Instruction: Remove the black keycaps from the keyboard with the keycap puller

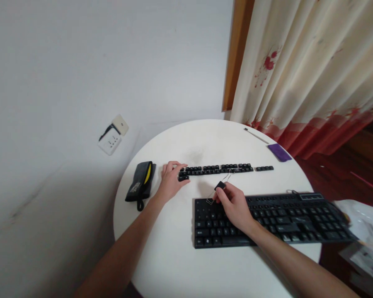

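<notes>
My left hand (170, 180) rests on the table at the left end of the rows of loose black keycaps (202, 170). Its thumb and forefinger are apart, one on each side of the end keycaps, close to or touching them. Over the upper left part of a black keyboard (286, 225), my right hand (234, 205) pinches the black middle of a keycap puller (219, 186). Wire loops stick out from both ends of the puller. Below the puller, the keyboard's upper left corner shows bare spots without caps. My right hand and forearm hide part of the keys.
A dark pouch (139, 182) with a yellow edge lies left of my left hand. At the back right are a thin brush (256, 135) and a purple cloth (279, 152) on the round white table (161, 256). Plastic bags (365, 223) sit beyond the right edge.
</notes>
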{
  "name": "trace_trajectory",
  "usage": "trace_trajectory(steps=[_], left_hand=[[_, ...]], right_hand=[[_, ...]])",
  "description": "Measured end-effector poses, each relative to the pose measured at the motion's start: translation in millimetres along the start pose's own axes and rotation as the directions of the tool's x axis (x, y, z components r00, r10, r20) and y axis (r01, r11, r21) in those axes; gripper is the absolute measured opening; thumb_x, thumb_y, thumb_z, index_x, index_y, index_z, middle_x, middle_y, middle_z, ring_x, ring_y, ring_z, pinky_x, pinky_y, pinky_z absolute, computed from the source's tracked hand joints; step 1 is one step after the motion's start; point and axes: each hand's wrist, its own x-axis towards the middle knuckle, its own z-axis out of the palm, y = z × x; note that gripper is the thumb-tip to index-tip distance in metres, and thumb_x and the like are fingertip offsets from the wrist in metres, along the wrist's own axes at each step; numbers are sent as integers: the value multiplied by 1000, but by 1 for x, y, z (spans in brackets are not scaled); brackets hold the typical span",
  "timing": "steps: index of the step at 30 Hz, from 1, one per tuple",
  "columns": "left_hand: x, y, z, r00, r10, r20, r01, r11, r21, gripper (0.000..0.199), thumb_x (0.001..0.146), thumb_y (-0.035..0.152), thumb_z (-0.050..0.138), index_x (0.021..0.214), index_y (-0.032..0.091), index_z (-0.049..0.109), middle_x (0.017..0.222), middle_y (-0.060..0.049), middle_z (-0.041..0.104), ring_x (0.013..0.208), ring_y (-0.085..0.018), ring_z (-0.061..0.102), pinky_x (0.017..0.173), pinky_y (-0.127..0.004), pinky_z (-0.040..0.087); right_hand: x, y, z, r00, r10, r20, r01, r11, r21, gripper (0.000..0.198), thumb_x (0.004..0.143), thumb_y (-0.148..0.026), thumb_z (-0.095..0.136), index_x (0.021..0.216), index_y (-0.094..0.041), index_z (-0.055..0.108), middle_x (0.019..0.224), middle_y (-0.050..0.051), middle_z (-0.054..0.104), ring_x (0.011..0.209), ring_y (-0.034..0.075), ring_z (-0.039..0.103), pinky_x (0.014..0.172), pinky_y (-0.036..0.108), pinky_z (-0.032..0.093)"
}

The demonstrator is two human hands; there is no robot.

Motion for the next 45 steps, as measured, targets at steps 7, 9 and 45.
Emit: trace_trajectory(steps=[7, 9, 45], left_hand=[[1, -1, -2, 1000, -10, -4, 10, 1000, -22, 57, 68, 24, 85, 121, 31, 63, 122, -5, 50, 112, -27, 47, 102, -44, 39], [1, 5, -4, 1000, 11, -22, -13, 998, -57, 54, 71, 25, 83, 120, 30, 63, 122, -5, 51, 113, -27, 47, 103, -45, 38], [-22, 65, 3, 685, 605, 407, -346, 761, -549, 29, 76, 51, 77, 84, 23, 76, 91, -4, 64, 89, -19, 58, 86, -33, 42]], right_hand=[[0, 1, 0, 1000, 0, 1, 0, 999, 52, 30, 96, -37, 51, 74, -19, 60, 67, 1, 61, 64, 16, 58, 60, 26, 45], [0, 0, 0, 1000, -2, 2, 2, 997, 81, 27, 96, -36, 51, 76, -20, 59, 67, 0, 60, 63, 15, 57, 60, 26, 45], [5, -11, -29, 867, -103, 487, 223, 955, -194, 23, 91, -19, 54, 69, -17, 59, 63, -2, 55, 58, 12, 48, 56, 24, 35]])
